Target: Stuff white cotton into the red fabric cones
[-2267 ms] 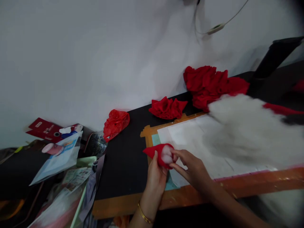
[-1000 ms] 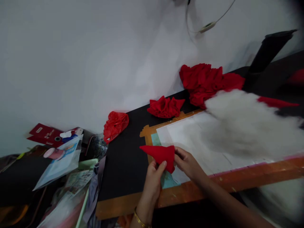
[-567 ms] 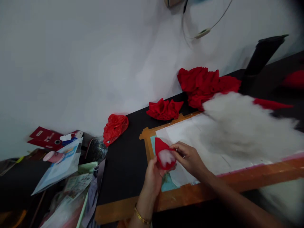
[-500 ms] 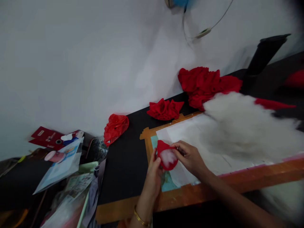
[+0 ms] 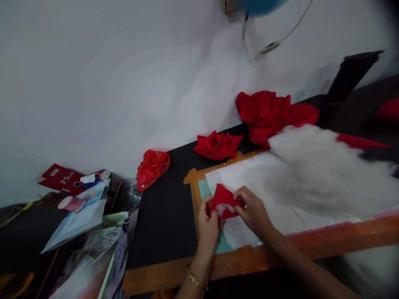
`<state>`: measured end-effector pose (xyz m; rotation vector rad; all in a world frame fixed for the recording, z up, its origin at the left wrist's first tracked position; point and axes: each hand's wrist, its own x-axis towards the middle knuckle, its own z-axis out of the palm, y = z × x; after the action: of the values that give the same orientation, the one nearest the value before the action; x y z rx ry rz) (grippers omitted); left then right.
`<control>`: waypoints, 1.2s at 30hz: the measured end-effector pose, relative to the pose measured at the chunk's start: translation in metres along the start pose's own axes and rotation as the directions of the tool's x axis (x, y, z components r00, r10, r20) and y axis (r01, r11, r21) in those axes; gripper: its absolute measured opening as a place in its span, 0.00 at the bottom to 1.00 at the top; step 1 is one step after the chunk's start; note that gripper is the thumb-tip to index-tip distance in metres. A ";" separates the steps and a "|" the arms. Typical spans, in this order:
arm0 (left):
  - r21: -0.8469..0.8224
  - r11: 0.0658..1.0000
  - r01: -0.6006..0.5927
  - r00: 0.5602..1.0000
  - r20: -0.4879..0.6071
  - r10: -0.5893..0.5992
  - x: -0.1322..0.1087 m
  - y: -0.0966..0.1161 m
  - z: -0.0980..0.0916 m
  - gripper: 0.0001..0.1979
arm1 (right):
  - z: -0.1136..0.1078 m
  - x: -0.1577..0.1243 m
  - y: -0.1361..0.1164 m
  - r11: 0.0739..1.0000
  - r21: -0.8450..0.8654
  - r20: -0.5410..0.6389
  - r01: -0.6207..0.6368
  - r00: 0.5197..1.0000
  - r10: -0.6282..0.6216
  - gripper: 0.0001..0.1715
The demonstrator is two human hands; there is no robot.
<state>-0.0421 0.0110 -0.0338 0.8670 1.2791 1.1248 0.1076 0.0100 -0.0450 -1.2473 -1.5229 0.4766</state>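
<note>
A small red fabric pouch (image 5: 223,196) is held up between both hands above the table's left part. White stuffing (image 5: 223,207) shows in its opening. My left hand (image 5: 208,222) is closed on its left edge, thumb toward the front. With fingertips pinched, my right hand (image 5: 252,207) grips the opposite edge. To the right lies a big heap of white fluffy stuffing (image 5: 324,170) on a white sheet (image 5: 246,178).
Stacked red fabric pieces (image 5: 264,114) and a smaller red bunch (image 5: 218,145) lie along the wall. A red plastic bag (image 5: 152,166) sits at the table's far left corner. Orange tape (image 5: 165,270) edges the black table (image 5: 165,216). Boxes and bags crowd the left.
Both hands have moved slightly right with the red pouch. Its opening, earlier rounded and wide with much stuffing showing, is now stretched flatter and narrower between the hands.
</note>
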 end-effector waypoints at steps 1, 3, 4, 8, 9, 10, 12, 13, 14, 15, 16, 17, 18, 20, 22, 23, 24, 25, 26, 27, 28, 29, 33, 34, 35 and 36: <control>0.029 0.998 -0.057 0.998 -0.009 0.057 -0.002 0.002 -0.001 0.19 | -0.003 -0.002 0.001 0.998 -0.002 -0.016 0.060 0.998 -0.060 0.14; 0.101 0.975 -0.198 0.980 0.001 0.199 -0.008 0.005 -0.004 0.18 | -0.008 -0.007 0.001 0.981 -0.002 -0.037 0.193 0.980 -0.193 0.15; 0.106 0.963 -0.246 0.969 0.021 0.245 -0.011 0.006 -0.006 0.19 | -0.010 -0.009 0.002 0.969 -0.009 -0.045 0.246 0.968 -0.246 0.15; 0.100 0.968 -0.228 0.970 0.107 0.218 -0.014 0.000 -0.016 0.24 | -0.020 -0.016 0.013 0.970 -0.081 0.038 0.229 0.973 -0.227 0.13; 0.116 0.974 -0.195 0.977 0.107 0.182 -0.013 -0.001 -0.019 0.25 | -0.024 -0.016 0.017 0.979 -0.094 0.094 0.182 0.980 -0.173 0.12; 0.136 0.977 -0.164 0.984 0.099 0.152 -0.011 -0.003 -0.022 0.24 | -0.029 -0.016 0.021 0.985 -0.102 0.151 0.137 0.981 -0.121 0.11; 0.162 0.977 -0.140 0.989 0.066 0.131 -0.007 -0.003 -0.027 0.22 | -0.040 -0.014 0.028 0.992 -0.106 0.223 0.065 0.974 -0.040 0.11; 0.165 0.975 -0.148 0.989 0.055 0.141 -0.004 -0.002 -0.029 0.21 | -0.045 -0.011 0.031 0.993 -0.111 0.228 0.033 0.974 -0.007 0.11; 0.167 0.972 -0.165 0.986 0.049 0.159 -0.002 0.000 -0.029 0.18 | -0.050 -0.007 0.033 0.992 -0.123 0.215 -0.001 0.976 0.027 0.10; 0.173 0.967 -0.188 0.982 0.052 0.182 0.002 0.002 -0.029 0.16 | -0.054 -0.003 0.034 0.989 -0.145 0.187 -0.042 0.980 0.069 0.10; 0.185 0.959 -0.212 0.977 0.058 0.205 0.006 0.004 -0.027 0.14 | -0.056 0.002 0.035 0.981 -0.175 0.151 -0.088 0.982 0.115 0.10; 0.204 0.952 -0.229 0.973 0.063 0.220 0.011 0.005 -0.024 0.13 | -0.055 0.008 0.036 0.970 -0.205 0.125 -0.131 0.979 0.159 0.11; 0.224 0.946 -0.235 0.972 0.067 0.226 0.017 0.005 -0.021 0.13 | -0.052 0.014 0.037 0.960 -0.229 0.117 -0.161 0.975 0.191 0.12; 0.249 0.943 -0.220 0.975 0.066 0.210 0.031 0.002 -0.013 0.13 | -0.040 0.024 0.037 0.953 -0.253 0.182 -0.166 0.960 0.215 0.12; 0.242 0.951 -0.192 0.981 0.068 0.181 0.045 -0.002 -0.005 0.11 | -0.024 0.030 0.037 0.957 -0.265 0.290 -0.121 0.936 0.199 0.11; 0.232 0.955 -0.184 0.982 0.072 0.172 0.051 -0.004 -0.002 0.09 | -0.016 0.031 0.037 0.958 -0.270 0.328 -0.096 0.926 0.185 0.11; 0.219 0.958 -0.183 0.983 0.075 0.170 0.055 -0.006 0.000 0.07 | -0.010 0.030 0.037 0.960 -0.270 0.352 -0.074 0.921 0.170 0.11; 0.206 0.962 -0.181 0.983 0.077 0.169 0.058 -0.007 0.001 0.06 | -0.005 0.029 0.037 0.966 -0.254 0.365 -0.056 0.919 0.149 0.11; 0.192 0.965 -0.178 0.983 0.076 0.166 0.059 -0.008 0.001 0.05 | -0.002 0.027 0.037 0.974 -0.221 0.369 -0.044 0.921 0.125 0.12; 0.175 0.969 -0.172 0.984 0.076 0.161 0.059 -0.009 0.001 0.04 | 0.000 0.025 0.038 0.984 -0.172 0.375 -0.040 0.921 0.103 0.12; 0.158 0.974 -0.163 0.985 0.079 0.153 0.059 -0.010 0.000 0.04 | 0.000 0.023 0.039 0.992 -0.116 0.380 -0.045 0.921 0.086 0.12; 0.141 0.979 -0.150 0.987 0.083 0.139 0.058 -0.010 -0.002 0.04 | 0.000 0.022 0.039 0.996 -0.066 0.382 -0.057 0.921 0.078 0.12; 0.084 0.994 -0.068 0.992 0.108 0.059 0.058 -0.014 -0.005 0.07 | -0.003 0.017 0.040 0.981 0.008 0.367 -0.192 0.914 0.175 0.11; 0.073 0.996 -0.047 0.993 0.111 0.039 0.058 -0.015 -0.004 0.08 | -0.003 0.017 0.039 0.968 0.034 0.365 -0.248 0.905 0.220 0.12; 0.065 0.998 -0.028 0.993 0.118 0.020 0.057 -0.015 -0.003 0.11 | -0.002 0.017 0.038 0.947 0.074 0.366 -0.314 0.892 0.267 0.13; 0.060 0.998 -0.009 0.991 0.132 0.001 0.057 -0.015 -0.002 0.15 | -0.002 0.017 0.037 0.916 0.122 0.370 -0.382 0.874 0.315 0.15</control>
<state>-0.0451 0.0613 -0.0642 0.9746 1.2074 1.0195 0.1279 0.0382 -0.0669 -1.3397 -1.4906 1.1075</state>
